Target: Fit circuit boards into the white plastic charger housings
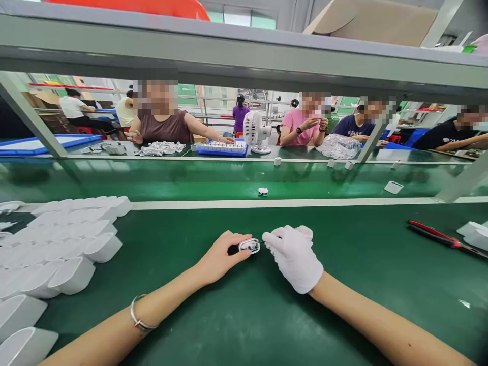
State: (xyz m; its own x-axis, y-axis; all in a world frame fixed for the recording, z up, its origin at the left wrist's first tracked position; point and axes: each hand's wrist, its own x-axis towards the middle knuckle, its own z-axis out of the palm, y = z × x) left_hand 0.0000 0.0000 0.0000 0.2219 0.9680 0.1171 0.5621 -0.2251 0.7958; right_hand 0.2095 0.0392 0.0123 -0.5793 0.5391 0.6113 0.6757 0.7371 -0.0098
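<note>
My bare left hand [224, 256] is closed around a small white oval housing [249, 246], gripping it between thumb and fingers just above the green worktable. The housing faces up, and small white and dark parts show inside it. To its right is my right hand [293, 259], in a white glove, with its fingers pinched together. A thin dark piece [261, 242] runs from those fingertips to the right end of the housing. Whether it is a wire or a tool tip is too small to tell.
Rows of white plastic casings [72, 274] fill the table's left side. Red-and-black pliers [450, 239] lie at the right beside white parts [475, 234]. Beyond a pale edge, a green belt [198, 178] carries a small white part [263, 191]. A shelf beam [244, 56] crosses overhead; co-workers sit opposite.
</note>
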